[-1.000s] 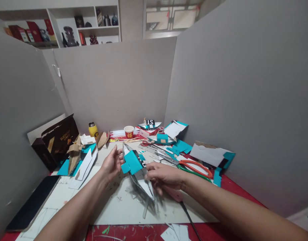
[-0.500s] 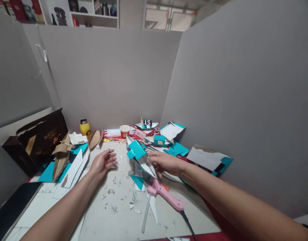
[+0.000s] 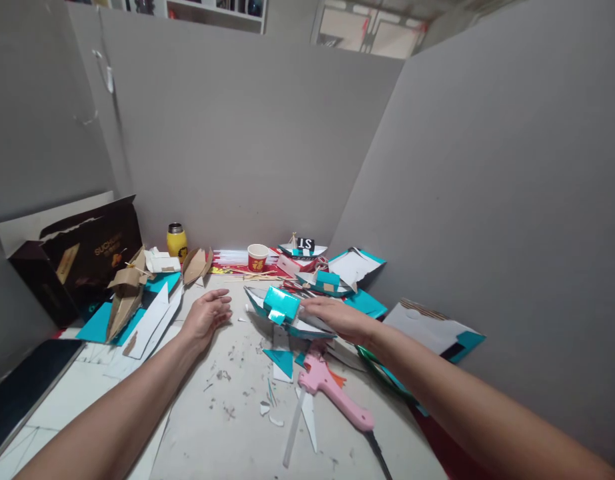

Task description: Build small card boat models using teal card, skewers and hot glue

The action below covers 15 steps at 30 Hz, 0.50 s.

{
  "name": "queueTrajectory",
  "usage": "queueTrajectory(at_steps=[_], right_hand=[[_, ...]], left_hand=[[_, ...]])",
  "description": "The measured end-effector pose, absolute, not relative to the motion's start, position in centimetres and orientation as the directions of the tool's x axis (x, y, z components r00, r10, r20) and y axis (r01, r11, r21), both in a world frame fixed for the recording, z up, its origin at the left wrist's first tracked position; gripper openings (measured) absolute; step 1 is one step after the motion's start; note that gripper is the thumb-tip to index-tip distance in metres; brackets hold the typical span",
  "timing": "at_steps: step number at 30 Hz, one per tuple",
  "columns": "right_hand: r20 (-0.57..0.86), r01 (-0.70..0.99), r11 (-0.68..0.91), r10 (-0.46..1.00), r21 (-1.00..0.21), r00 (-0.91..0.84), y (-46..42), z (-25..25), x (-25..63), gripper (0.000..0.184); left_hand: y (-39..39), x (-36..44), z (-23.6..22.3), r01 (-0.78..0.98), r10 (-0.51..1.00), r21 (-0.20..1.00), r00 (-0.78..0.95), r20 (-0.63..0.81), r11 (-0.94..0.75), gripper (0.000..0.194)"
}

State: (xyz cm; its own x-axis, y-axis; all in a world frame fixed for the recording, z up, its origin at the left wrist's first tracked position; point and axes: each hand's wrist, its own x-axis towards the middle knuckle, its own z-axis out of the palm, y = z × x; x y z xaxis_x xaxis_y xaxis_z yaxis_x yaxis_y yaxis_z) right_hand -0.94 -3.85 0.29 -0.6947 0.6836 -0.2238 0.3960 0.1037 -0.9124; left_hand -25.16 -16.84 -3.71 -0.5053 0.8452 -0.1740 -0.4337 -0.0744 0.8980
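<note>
A small cardboard boat, white inside with a shiny teal cabin, sits in front of me at the middle of the table. My right hand grips it at the cabin's right end; the thumb side is partly hidden. To the left, my left hand rests at the table with fingers loosely apart and nothing in them. Just below the boat lies a pink hot glue gun, a clear glue stick poking out of its rear. Teal and white card scraps lie between boat and gun.
Farther back stand a red-and-white paper cup, a yellow bottle and two more card boats. Brown cardboard boats and a dark box are on the left. Grey partitions enclose the table.
The boat has swung from pointing toward me to lying nearly crosswise, turned by my right hand. My left hand stays open in about the same place. The view has shifted slightly.
</note>
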Motion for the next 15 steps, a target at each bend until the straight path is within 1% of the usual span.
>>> queueTrajectory(at_steps=[3, 6, 10, 15], right_hand=[[-0.182, 0.410, 0.200, 0.669, -0.890, -0.720, -3.9, 0.5, -1.4, 0.020], [-0.188, 0.413, 0.236, 0.626, -0.879, -0.757, -3.9, 0.6, -1.8, 0.020], [-0.191, 0.394, 0.273, 0.555, -0.877, -0.810, -3.7, 0.2, -2.2, 0.022], [-0.163, 0.383, 0.356, 0.515, -0.852, -0.842, -3.5, -0.6, -2.7, 0.026]], left_hand=[[-16.8, -25.1, -3.6, -0.433, 0.870, 0.899, -0.466, -0.162, -0.065, 0.031], [-16.8, -24.9, -3.7, -0.422, 0.889, 0.904, -0.435, -0.142, -0.062, 0.023], [-16.8, -24.7, -3.9, -0.389, 0.904, 0.919, -0.413, -0.114, -0.062, 0.027], [-16.7, -24.3, -4.0, -0.343, 0.909, 0.939, -0.401, -0.113, -0.034, 0.024]])
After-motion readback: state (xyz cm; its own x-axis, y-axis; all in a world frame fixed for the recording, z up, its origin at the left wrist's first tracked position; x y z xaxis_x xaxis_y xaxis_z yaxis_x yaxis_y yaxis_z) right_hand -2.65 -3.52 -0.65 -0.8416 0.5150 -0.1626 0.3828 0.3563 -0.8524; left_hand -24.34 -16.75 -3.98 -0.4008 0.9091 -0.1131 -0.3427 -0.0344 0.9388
